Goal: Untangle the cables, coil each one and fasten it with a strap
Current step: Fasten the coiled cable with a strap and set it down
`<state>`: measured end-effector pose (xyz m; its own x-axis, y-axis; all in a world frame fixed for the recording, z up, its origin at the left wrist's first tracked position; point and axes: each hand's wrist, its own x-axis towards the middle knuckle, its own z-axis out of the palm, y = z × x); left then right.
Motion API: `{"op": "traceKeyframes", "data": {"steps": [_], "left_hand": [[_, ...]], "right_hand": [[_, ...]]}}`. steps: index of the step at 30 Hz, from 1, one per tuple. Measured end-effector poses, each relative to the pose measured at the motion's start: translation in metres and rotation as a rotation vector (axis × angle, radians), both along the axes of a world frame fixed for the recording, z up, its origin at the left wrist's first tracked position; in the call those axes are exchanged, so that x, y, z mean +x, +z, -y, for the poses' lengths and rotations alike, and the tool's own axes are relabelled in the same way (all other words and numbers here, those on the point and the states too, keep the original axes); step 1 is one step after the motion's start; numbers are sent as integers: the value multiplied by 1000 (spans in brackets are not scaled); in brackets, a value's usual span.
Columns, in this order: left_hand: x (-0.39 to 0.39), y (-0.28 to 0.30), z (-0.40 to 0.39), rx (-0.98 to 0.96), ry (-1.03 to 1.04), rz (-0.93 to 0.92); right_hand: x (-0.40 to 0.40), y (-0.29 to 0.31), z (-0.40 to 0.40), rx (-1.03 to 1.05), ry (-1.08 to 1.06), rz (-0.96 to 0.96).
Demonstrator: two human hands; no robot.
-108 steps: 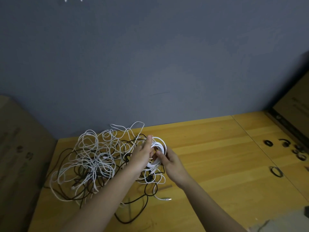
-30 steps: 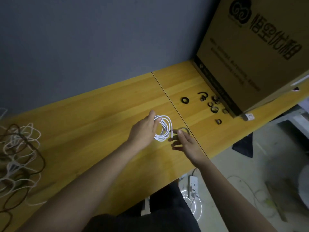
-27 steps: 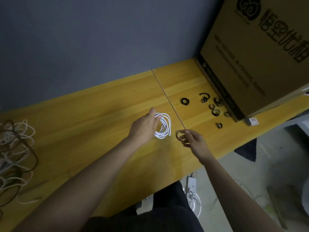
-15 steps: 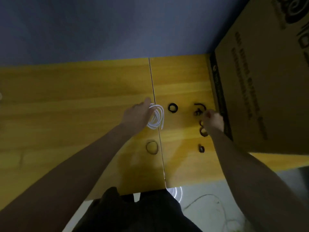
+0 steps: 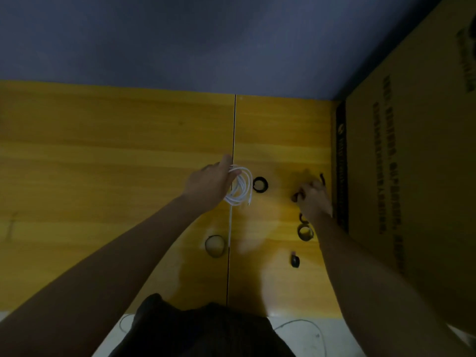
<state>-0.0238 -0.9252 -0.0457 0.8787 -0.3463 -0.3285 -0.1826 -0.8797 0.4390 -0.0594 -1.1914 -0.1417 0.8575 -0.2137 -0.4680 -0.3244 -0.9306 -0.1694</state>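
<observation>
My left hand [image 5: 210, 185] grips a coiled white cable [image 5: 240, 189] over the seam of the yellow table [image 5: 116, 155]. My right hand [image 5: 313, 198] is at the straps beside the cardboard box, and its curled fingers pinch a small black strap [image 5: 296, 197]. Other rolled black straps lie around: one [image 5: 260, 184] just right of the coil, one [image 5: 305, 232] under my right wrist, a small one [image 5: 295, 261] nearer me, and a thin loop [image 5: 215, 245] left of the seam.
A large cardboard box [image 5: 412, 176] stands on the table at the right, close to my right hand. The grey wall runs behind the table. The table's front edge is near my body, with floor and a cable below it.
My view has swung from the tangled pile to the table's right end. My left hand carried the white coil along. My right hand left the thin loop and moved right to the straps by the box.
</observation>
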Motion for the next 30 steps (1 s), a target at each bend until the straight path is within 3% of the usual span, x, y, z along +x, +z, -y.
{"op": "traceKeyframes", "data": {"steps": [3,8,12,16,23,30], "left_hand": [[2,1,0,-14,10,-21],[4,3,-8,-126,17,-42],[2,13,-22,-264,-28,-88],[-4,31,-41,-376,-67,-74],[-14,68,-82,-405,-136,-9],[-23,101,-121,-415,-247,41]], "right_hand": [[7,3,-4,64,-103,106],[13,32,-42,591,-518,427],[7,69,-82,839,-448,496],[2,100,-121,954,-323,499],[3,139,-170,894,-177,591],[3,169,-201,512,231,803]]}}
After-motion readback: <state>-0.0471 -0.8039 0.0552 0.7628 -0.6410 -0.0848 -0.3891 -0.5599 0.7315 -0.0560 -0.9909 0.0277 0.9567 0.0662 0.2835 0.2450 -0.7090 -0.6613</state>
